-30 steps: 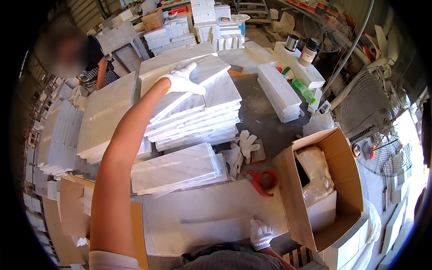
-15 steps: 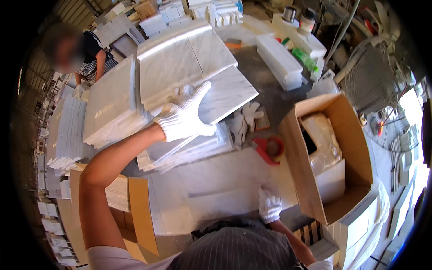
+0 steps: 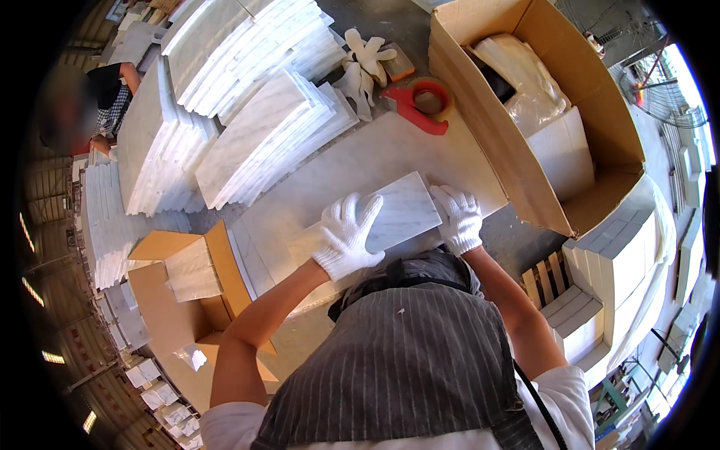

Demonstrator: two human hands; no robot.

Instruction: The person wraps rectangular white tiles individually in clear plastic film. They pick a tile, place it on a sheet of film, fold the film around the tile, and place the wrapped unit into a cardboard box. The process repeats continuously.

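Landmark: the long marble slab (image 3: 360,169) serving as the work surface, running diagonally through the middle. Above-left of it, big stacks of white marble tiles (image 3: 225,97), leaning and fanned. To its right, a large open cardboard box (image 3: 592,112) with plastic wrap and a white tile inside. Below-left of it, a smaller open carton (image 3: 176,274) with tiles packed in. Further right of the slab, a stack of wrapped white blocks (image 3: 622,262).

On the slab's near end lies one marble tile (image 3: 397,214), flat, held from both sides. Left hand (image 3: 346,236), white glove, fingers spread wide and pressed flat on the tile's left part. Right hand (image 3: 457,217), gloved, fingers together, curled over the tile's right edge.

At the slab's far end: red tape dispenser (image 3: 420,101), then a spare pair of white gloves (image 3: 364,64).

Risks, as a judgement: the tile could slip on the smooth slab under cotton gloves and chip a corner, or skid off the near edge. Leaning stacks could slide if bumped.
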